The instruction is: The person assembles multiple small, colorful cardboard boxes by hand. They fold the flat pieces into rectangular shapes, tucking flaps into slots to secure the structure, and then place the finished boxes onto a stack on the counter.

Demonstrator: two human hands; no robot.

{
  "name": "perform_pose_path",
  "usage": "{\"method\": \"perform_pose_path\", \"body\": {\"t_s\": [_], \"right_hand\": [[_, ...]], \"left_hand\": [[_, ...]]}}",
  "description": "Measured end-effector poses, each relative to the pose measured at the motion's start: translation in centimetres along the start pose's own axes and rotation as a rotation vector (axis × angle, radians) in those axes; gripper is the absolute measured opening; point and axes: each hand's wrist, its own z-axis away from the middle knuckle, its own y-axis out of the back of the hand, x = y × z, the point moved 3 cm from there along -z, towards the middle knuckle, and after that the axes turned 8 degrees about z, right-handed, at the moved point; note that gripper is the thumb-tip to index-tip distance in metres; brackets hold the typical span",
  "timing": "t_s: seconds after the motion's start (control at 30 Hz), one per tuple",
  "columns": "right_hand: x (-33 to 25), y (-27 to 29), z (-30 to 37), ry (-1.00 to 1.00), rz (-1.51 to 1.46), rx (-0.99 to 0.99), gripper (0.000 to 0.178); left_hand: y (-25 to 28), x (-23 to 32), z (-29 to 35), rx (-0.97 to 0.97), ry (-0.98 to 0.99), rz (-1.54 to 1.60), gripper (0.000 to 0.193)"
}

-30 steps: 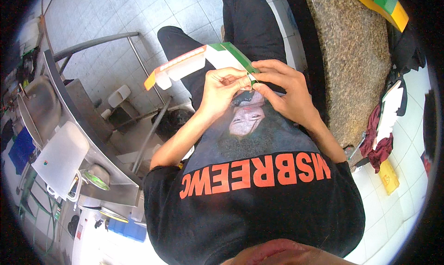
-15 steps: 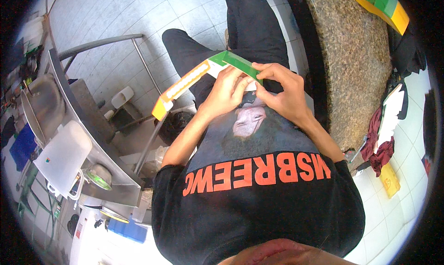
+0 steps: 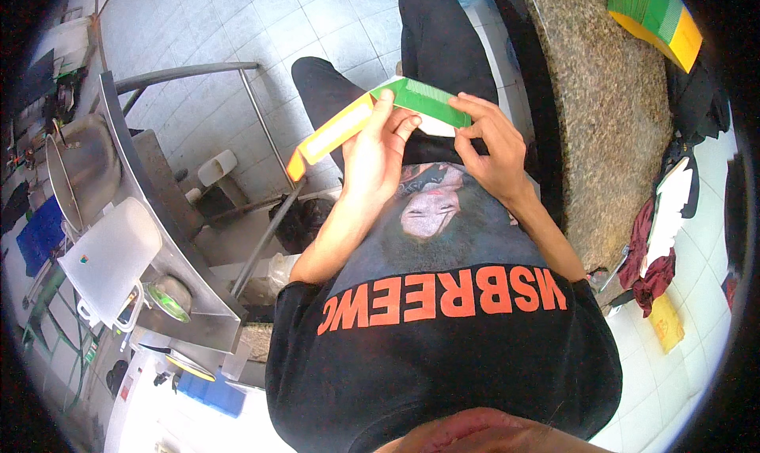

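Note:
A long folding carton (image 3: 431,102) in green, yellow and white is held over my lap, partly folded, its white inside showing below the green panel. It bends in the middle, with the yellow part slanting down to the left and a small yellow flap at its far left end. My left hand (image 3: 380,148) grips it near the bend, one finger lying up over the edge. At the green right end, my right hand (image 3: 492,148) pinches the carton between thumb and fingers. The parts of the carton behind my left hand are hidden.
At the upper right, a stack of similar green and yellow cartons (image 3: 653,14) lies by the speckled stone counter (image 3: 598,121). On the left stand a metal-edged table (image 3: 170,247), a white plastic container (image 3: 115,239) and a metal rail (image 3: 190,69). Dark red cloth (image 3: 653,271) lies at right.
The carton has tilted and shifted slightly right, with its ridged green edge now showing. My left hand has moved its grip, one finger now up over the carton's edge. My right hand still pinches the right end.

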Motion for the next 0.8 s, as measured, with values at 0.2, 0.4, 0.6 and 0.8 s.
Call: {"method": "perform_pose_path", "body": {"t_s": [0.2, 0.4, 0.6, 0.8], "right_hand": [[-1.0, -0.4, -1.9, -0.001, 0.084, 0.028, 0.024], [-1.9, -0.7, -2.3, -0.03, -0.064, 0.102, 0.028], [-2.0, -0.2, -3.9, -0.1, -0.232, 0.094, 0.021], [-2.2, 1.2, -5.1, -0.05, -0.296, 0.03, 0.014]], "left_hand": [[0.1, -2.0, 0.6, -0.038, -0.269, -0.326, 0.023], [-0.1, -1.5, 1.1, -0.092, -0.417, -1.001, 0.029], [1.2, -1.0, 0.5, -0.248, -0.479, -1.331, 0.03], [1.4, -0.5, 0.7, -0.302, -0.496, -1.385, 0.029]]}}
